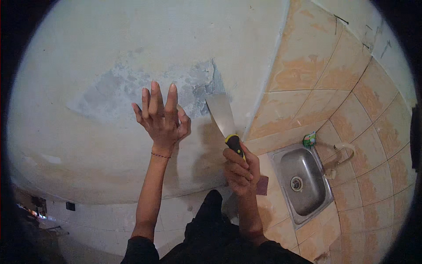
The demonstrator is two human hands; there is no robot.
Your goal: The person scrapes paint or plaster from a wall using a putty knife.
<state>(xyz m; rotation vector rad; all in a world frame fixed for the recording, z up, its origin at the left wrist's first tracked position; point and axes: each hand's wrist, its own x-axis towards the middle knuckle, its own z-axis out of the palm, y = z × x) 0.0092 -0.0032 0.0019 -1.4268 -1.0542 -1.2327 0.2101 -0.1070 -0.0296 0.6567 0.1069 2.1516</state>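
My left hand (pixel 161 116) presses flat against a pale plastered wall (pixel 132 48), fingers spread and pointing up, just below a grey scraped patch (pixel 132 88). My right hand (pixel 239 169) grips the black and yellow handle of a wide putty knife (pixel 222 115). The metal blade points up and lies against the wall at the right end of the grey patch. A thin red bracelet circles my left wrist.
To the right, a beige tiled wall (pixel 334 83) meets the plaster at a corner. Below it a steel sink (pixel 303 180) sits in a tiled counter, with a white tap (pixel 343 152) and a small green packet (pixel 309 140) at its rim.
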